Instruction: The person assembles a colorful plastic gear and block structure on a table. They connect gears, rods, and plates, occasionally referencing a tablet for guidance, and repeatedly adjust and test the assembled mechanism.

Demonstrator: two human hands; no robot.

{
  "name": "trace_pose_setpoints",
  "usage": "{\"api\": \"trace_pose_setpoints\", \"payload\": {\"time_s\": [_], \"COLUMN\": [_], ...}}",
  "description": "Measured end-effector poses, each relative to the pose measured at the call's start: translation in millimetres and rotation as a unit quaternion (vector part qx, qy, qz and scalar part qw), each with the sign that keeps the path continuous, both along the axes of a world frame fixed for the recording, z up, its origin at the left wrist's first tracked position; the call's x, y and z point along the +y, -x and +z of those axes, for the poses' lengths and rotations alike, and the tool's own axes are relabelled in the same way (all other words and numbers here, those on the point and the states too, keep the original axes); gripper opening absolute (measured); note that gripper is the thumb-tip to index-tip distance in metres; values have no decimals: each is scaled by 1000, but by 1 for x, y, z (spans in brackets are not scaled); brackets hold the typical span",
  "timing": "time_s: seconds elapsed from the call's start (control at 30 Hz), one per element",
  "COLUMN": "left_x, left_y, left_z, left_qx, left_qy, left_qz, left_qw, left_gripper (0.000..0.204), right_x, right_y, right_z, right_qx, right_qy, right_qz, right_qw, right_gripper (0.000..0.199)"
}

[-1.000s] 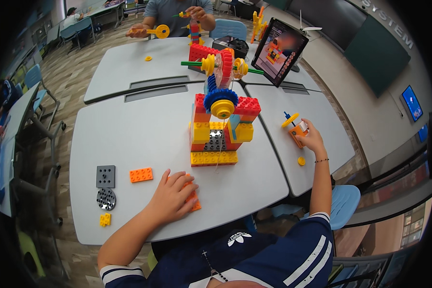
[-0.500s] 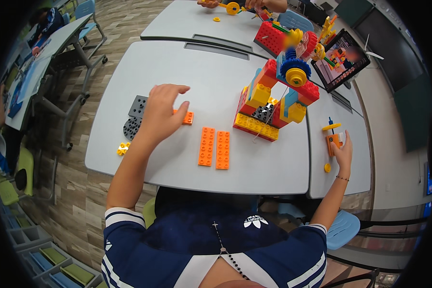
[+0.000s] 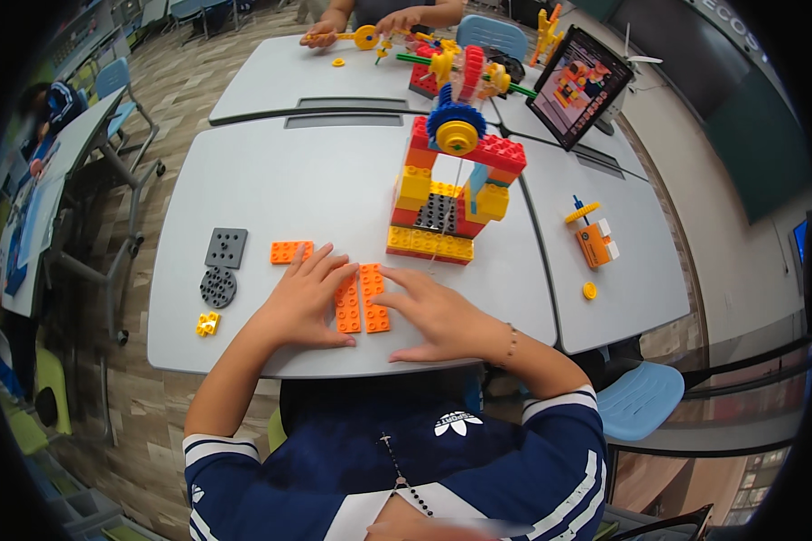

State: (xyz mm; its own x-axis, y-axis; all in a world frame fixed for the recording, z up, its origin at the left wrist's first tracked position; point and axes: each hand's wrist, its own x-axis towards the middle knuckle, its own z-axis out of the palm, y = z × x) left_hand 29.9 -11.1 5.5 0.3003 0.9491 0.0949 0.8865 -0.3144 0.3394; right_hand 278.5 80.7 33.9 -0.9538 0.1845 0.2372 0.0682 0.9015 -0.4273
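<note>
I see the grey table [image 3: 271, 180] filling most of my view, with a tall brick tower [image 3: 447, 189] of red, yellow and orange blocks topped by a blue gear standing near its far right part. Behind that, a tablet [image 3: 579, 86] leans on the next table, where another person's hands work at yellow parts. Closer to me, my left hand [image 3: 305, 302] lies flat with its fingers spread, gripping nothing, touching the left one of two long orange plates [image 3: 363, 298] that lie side by side at the near edge. My right hand [image 3: 438, 311] rests open against the right plate. Left of them sit a small orange plate [image 3: 290, 252], a grey square plate [image 3: 226, 247], a grey round plate [image 3: 217, 287] and a tiny yellow brick [image 3: 207, 324].
</note>
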Motion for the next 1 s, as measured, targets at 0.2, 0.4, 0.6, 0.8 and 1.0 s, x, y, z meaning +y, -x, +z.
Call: {"api": "trace_pose_setpoints", "payload": {"time_s": [0.2, 0.4, 0.6, 0.8, 1.0], "left_x": [0, -1, 6, 4, 13], "left_y": [-2, 1, -5, -16, -36], "left_z": [1, 18, 51, 93, 110], "left_qx": [-22, -95, -215, -196, -200], "left_qy": [-8, -50, -91, -190, -179], "left_qz": [22, 32, 0, -51, -76], "left_qw": [999, 994, 972, 961, 960], "left_gripper": [90, 85, 86, 89, 89], "right_x": [7, 9, 2, 40, 120], "right_y": [16, 12, 8, -67, -81], "right_z": [-28, -43, -30, 54, 103], "right_qx": [-3, 17, 61, 226, 217], "right_qy": [-28, 34, 74, 12, 10], "right_qz": [-12, -40, -35, -176, -243], "right_qw": [1000, 998, 995, 958, 945], "right_gripper": [78, 74, 69, 66, 64]}}
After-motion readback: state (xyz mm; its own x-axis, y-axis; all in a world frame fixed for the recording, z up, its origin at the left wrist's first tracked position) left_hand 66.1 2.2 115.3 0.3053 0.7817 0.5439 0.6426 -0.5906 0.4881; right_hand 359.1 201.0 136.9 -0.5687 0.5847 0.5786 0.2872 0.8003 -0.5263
